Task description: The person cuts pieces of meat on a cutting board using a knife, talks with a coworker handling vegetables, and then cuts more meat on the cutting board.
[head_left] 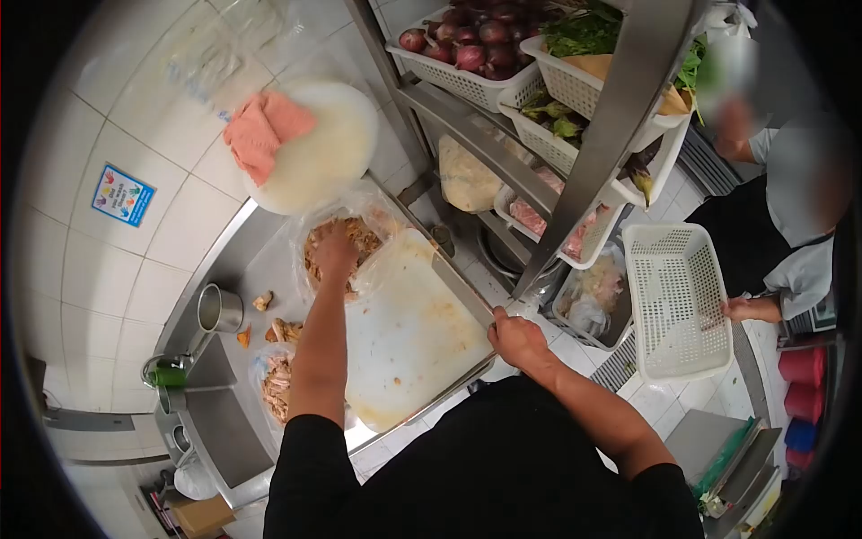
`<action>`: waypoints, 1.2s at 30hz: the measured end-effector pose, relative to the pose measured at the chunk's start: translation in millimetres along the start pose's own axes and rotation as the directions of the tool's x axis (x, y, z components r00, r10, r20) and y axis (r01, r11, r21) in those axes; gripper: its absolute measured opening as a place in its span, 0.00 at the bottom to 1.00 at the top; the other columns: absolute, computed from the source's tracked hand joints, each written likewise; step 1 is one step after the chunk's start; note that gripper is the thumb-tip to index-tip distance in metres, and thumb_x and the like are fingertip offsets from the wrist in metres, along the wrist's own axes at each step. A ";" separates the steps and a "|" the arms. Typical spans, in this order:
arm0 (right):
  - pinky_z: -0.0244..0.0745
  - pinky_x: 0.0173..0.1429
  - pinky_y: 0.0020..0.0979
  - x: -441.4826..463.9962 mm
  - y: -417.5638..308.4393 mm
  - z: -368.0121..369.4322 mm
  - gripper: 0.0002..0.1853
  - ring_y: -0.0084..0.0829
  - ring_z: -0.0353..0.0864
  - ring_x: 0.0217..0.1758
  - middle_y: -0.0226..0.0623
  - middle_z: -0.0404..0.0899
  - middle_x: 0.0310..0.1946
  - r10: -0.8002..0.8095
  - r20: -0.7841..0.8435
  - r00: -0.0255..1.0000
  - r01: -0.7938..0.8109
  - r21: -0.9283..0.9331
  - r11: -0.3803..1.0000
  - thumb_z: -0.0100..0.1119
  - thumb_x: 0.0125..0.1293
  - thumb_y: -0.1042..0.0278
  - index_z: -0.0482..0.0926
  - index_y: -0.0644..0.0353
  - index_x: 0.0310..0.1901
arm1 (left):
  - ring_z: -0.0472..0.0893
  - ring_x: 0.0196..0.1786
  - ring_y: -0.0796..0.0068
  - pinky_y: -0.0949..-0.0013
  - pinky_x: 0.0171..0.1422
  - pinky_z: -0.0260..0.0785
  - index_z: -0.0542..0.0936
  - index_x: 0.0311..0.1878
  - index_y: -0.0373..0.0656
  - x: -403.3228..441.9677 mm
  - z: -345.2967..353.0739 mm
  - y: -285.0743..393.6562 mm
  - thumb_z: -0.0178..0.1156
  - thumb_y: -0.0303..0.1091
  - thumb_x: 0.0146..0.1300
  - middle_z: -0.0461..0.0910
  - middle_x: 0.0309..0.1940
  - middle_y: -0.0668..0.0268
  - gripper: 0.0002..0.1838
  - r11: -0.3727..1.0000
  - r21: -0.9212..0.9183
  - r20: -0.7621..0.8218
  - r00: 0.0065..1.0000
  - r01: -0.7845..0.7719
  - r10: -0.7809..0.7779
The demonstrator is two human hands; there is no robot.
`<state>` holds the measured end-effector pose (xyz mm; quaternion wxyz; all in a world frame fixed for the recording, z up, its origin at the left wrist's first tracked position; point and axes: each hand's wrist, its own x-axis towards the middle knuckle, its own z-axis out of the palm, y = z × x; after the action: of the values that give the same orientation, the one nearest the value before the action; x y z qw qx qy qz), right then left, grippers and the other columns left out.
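My left hand (334, 251) reaches into a clear plastic bag (384, 211) of brown shredded or chopped food (366, 237); its fingertips are hidden in the food. At the right edge of the stained white cutting board (409, 332), my right hand (518, 340) is closed round the end of what looks like a long knife (462, 286). The blade lies along the board's edge. Left of the board, another bag of meat pieces (276, 386) sits beside loose brown pieces (285, 331).
A metal pot (219, 308) stands near the sink (229, 431). Behind are a round white board (337, 144) and a pink cloth (265, 130). A rack post (584, 189) and onion basket (458, 79) rise ahead. At right, another person (763, 216) holds a white basket (678, 301).
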<state>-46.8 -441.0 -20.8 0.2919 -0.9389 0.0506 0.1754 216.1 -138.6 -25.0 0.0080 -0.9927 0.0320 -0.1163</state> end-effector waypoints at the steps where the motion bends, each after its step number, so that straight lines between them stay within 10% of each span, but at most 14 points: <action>1: 0.81 0.50 0.52 -1.0 -2.4 -4.4 0.16 0.57 0.86 0.43 0.59 0.85 0.36 0.008 0.005 1.000 -0.008 0.007 1.000 0.51 0.70 0.63 0.72 0.66 0.52 | 0.72 0.69 0.51 0.42 0.67 0.68 0.77 0.64 0.48 4.8 1.6 12.1 0.58 0.31 0.59 0.77 0.62 0.54 0.26 1.000 0.007 0.044 0.999 -0.024 0.024; 6: 0.81 0.49 0.53 -1.2 -3.7 -5.4 0.15 0.58 0.86 0.41 0.59 0.85 0.35 -0.003 -0.028 1.000 0.004 0.011 1.000 0.52 0.70 0.63 0.72 0.65 0.50 | 0.76 0.64 0.47 0.44 0.67 0.69 0.77 0.57 0.43 29.3 48.0 41.3 0.57 0.32 0.60 0.78 0.60 0.55 0.20 0.814 -0.351 -0.002 0.870 -0.463 0.494; 12: 0.81 0.48 0.54 0.0 0.1 2.2 0.15 0.58 0.86 0.38 0.57 0.85 0.33 0.043 -0.042 0.998 -0.044 -0.022 0.999 0.50 0.71 0.61 0.72 0.65 0.50 | 0.74 0.66 0.45 0.45 0.68 0.68 0.77 0.60 0.41 46.3 48.1 48.9 0.56 0.33 0.61 0.75 0.65 0.52 0.22 0.975 -0.214 0.241 0.971 0.064 -0.011; 15: 0.81 0.48 0.53 0.3 -1.8 -0.4 0.16 0.57 0.87 0.39 0.56 0.85 0.33 0.032 -0.035 0.999 -0.033 -0.010 0.999 0.50 0.71 0.61 0.72 0.65 0.51 | 0.71 0.70 0.44 0.47 0.72 0.65 0.77 0.61 0.41 44.5 50.6 49.4 0.56 0.35 0.62 0.68 0.72 0.52 0.23 0.987 -0.162 0.192 0.981 0.013 0.019; 19: 0.81 0.49 0.52 1.1 -5.1 -7.3 0.16 0.56 0.87 0.41 0.56 0.85 0.34 0.056 0.026 0.998 -0.056 0.006 0.998 0.50 0.71 0.61 0.71 0.65 0.51 | 0.67 0.73 0.42 0.46 0.74 0.64 0.77 0.64 0.38 70.0 49.3 53.6 0.64 0.48 0.55 0.60 0.77 0.49 0.35 0.995 -0.089 0.553 0.833 0.052 0.006; 24: 0.81 0.49 0.53 2.4 -7.9 -11.8 0.15 0.56 0.86 0.41 0.56 0.85 0.35 0.073 0.060 0.996 -0.072 -0.004 0.997 0.49 0.72 0.61 0.71 0.65 0.51 | 0.69 0.71 0.42 0.48 0.71 0.68 0.82 0.58 0.38 79.7 116.9 38.2 0.67 0.51 0.53 0.62 0.76 0.48 0.33 0.980 -0.199 0.482 0.873 0.019 0.081; 32: 0.81 0.48 0.53 0.0 -2.1 -12.4 0.16 0.56 0.87 0.41 0.57 0.85 0.36 0.045 0.029 0.999 -0.047 0.045 0.998 0.51 0.70 0.61 0.71 0.64 0.51 | 0.85 0.46 0.45 0.48 0.51 0.78 0.87 0.41 0.42 44.3 43.7 46.3 0.61 0.43 0.61 0.85 0.39 0.45 0.15 0.932 -0.326 0.103 0.975 -0.156 0.199; 36: 0.81 0.50 0.53 3.0 -1.6 -5.4 0.15 0.56 0.86 0.42 0.57 0.85 0.37 0.050 0.038 0.998 -0.050 0.008 0.999 0.50 0.70 0.61 0.72 0.64 0.50 | 0.85 0.47 0.47 0.49 0.50 0.77 0.88 0.40 0.48 63.8 66.2 10.4 0.59 0.40 0.61 0.85 0.43 0.46 0.12 0.991 -0.132 0.223 0.973 -0.028 0.058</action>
<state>-42.1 -442.8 -16.9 0.2924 -0.9326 0.0692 0.2000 292.7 -152.6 -75.0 -0.0496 -0.9970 0.0598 0.0001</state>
